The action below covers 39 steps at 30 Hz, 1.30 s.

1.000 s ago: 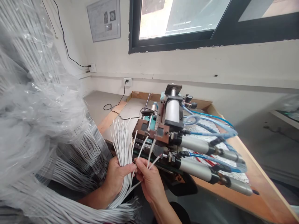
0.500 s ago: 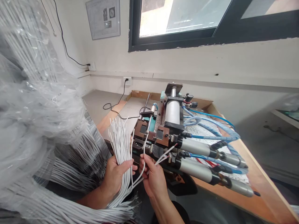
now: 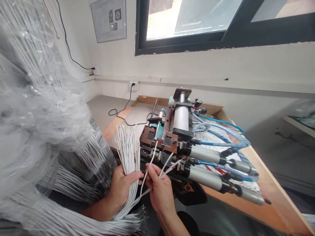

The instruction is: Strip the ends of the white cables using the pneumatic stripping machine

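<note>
"So which step was in hand just then?"

"Sorting single strands out of a bunch, by the look of it. The left hand [image 3: 121, 185], low and a little left of centre in the frame, was wrapped around a bundle of pale cables [image 3: 128, 154], thumb pressed across the front, with the cut ends fanned upward."

"And the right hand [image 3: 160, 188]?"

"Just beside it, toward the middle of the frame. Its fingers were folded on a few loose cables [image 3: 167, 164] that leaned off to the right, at least one with a reddish tip. One upright cable [image 3: 154, 151] ran past the thumb tip, apart from the bundle; whether it was truly pinched could not be told."

"Were the hands touching?"

"Nearly, at the fingertips, but a narrow gap seemed to lie between them."

"What stood around them?"

"Right of centre sat a machine [image 3: 181, 119] with metal cylinders, and the loose ends overlapped its front edge in the view; contact was hard to judge. A plastic-wrapped mass of cables [image 3: 44, 108] filled the left side of the frame."

"Then what did the next move call for?"

"Probably a firm left grip, so the bundle would not spread, and a light right pinch on the upright cable alone. The risk, as it seemed, was the strands crossing below the hands, where they curved together and could have snagged."
</note>
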Each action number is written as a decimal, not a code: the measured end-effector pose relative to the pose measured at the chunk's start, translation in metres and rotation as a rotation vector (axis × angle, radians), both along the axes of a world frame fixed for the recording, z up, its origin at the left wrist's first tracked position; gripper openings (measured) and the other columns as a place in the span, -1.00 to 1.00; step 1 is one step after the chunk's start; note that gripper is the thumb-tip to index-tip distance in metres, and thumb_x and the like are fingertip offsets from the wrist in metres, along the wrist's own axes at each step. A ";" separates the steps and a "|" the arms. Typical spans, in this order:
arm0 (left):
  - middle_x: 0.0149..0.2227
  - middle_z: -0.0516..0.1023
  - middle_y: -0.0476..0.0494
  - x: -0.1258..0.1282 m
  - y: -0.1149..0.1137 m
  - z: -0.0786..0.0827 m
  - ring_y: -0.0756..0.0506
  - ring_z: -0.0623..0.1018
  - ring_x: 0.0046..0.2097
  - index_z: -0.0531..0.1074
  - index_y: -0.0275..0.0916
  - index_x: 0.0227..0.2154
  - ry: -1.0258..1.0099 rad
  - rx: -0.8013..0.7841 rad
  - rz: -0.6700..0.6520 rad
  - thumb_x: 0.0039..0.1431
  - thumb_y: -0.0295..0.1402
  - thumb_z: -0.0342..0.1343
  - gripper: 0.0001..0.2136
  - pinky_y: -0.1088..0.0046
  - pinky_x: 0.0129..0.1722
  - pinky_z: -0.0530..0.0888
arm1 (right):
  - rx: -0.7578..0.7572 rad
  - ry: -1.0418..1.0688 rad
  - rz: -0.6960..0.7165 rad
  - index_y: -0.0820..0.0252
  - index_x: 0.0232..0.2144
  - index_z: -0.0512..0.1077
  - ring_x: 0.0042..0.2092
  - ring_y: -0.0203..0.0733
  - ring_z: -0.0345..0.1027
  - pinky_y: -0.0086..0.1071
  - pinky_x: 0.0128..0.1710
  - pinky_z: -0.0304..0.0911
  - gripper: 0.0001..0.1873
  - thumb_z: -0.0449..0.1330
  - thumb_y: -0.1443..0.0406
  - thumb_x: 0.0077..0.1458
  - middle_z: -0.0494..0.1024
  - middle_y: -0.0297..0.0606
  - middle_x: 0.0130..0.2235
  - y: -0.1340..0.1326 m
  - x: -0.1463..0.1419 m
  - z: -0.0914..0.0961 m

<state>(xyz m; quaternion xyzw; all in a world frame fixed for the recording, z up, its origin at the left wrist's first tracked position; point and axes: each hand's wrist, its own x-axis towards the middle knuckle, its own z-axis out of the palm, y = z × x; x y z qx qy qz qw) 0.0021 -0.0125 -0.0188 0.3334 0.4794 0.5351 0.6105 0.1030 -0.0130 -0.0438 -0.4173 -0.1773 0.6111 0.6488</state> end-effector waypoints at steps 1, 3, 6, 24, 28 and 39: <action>-0.58 0.52 -0.09 0.000 0.000 0.000 -0.06 0.50 -0.50 0.47 -0.37 -0.53 -0.002 -0.008 0.009 -0.25 -0.45 0.24 -0.86 0.45 -0.52 0.45 | -0.013 0.004 -0.019 0.25 -0.49 0.49 -0.63 -0.48 -0.01 -0.58 -0.68 -0.12 -0.75 0.33 0.19 -0.24 0.21 -0.47 -0.68 0.000 0.001 -0.001; -0.55 0.53 -0.12 -0.001 0.000 0.001 -0.08 0.52 -0.47 0.47 -0.38 -0.51 -0.005 -0.026 0.025 -0.25 -0.43 0.25 -0.84 0.44 -0.52 0.46 | -0.038 0.021 -0.040 0.25 -0.49 0.50 -0.63 -0.48 -0.02 -0.58 -0.69 -0.13 -0.74 0.34 0.19 -0.27 0.22 -0.47 -0.68 0.002 0.001 0.000; -0.56 0.52 -0.12 0.000 0.001 0.001 -0.08 0.53 -0.49 0.47 -0.39 -0.51 -0.004 -0.040 0.032 -0.27 -0.41 0.26 -0.81 0.45 -0.53 0.47 | -0.085 0.051 -0.045 0.27 -0.53 0.49 -0.64 -0.47 -0.02 -0.58 -0.71 -0.13 -0.72 0.36 0.20 -0.35 0.20 -0.47 -0.69 0.004 0.002 0.005; -0.61 0.49 -0.04 0.001 0.003 0.004 0.00 0.47 -0.54 0.43 -0.36 -0.56 -0.048 0.000 0.011 -0.25 -0.48 0.25 -0.87 0.51 -0.54 0.42 | 0.002 0.005 -0.020 0.26 -0.54 0.47 -0.61 -0.45 0.11 -0.57 -0.69 -0.06 -0.77 0.33 0.21 -0.25 0.40 -0.35 -0.60 -0.003 0.000 0.005; -0.59 0.50 -0.07 0.000 0.004 0.003 -0.05 0.51 -0.49 0.44 -0.37 -0.53 -0.025 -0.061 0.030 -0.23 -0.44 0.25 -0.86 0.47 -0.52 0.46 | -0.080 0.047 -0.054 0.27 -0.57 0.45 -0.61 -0.46 0.11 -0.59 -0.70 -0.07 -0.76 0.35 0.22 -0.31 0.41 -0.36 -0.59 0.000 0.003 0.006; -0.61 0.50 -0.07 0.002 0.002 0.005 -0.01 0.47 -0.57 0.43 -0.38 -0.52 -0.007 -0.034 0.013 -0.25 -0.49 0.23 -0.86 0.55 -0.62 0.38 | -0.077 0.168 0.114 0.28 -0.58 0.43 -0.62 -0.43 0.11 -0.53 -0.64 0.07 -0.74 0.34 0.19 -0.28 0.31 -0.43 -0.66 0.009 0.004 0.007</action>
